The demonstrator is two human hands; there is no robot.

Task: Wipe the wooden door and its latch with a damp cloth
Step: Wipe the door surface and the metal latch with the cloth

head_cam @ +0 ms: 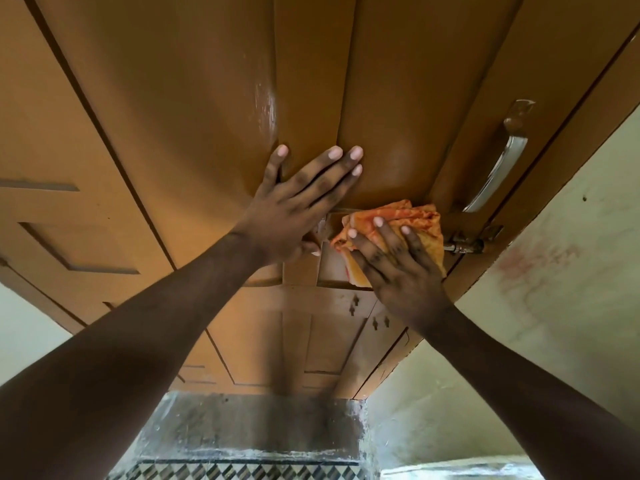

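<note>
A brown wooden door [194, 109] with raised panels fills the upper view. My left hand [298, 202] lies flat against its middle panel, fingers spread, holding nothing. My right hand [398, 261] presses an orange patterned cloth [405, 216] onto the door's cross rail, just left of the latch. The metal slide latch [465, 244] sits at the door's right edge, uncovered and apart from the cloth by a small gap. A wet streak [265, 109] shines on the panel above my left hand.
A silver pull handle [498, 164] is fixed above the latch. A pale stained wall [554, 271] stands to the right of the door frame. Below lies a wet stone threshold [249, 431] and patterned floor tiles [242, 472].
</note>
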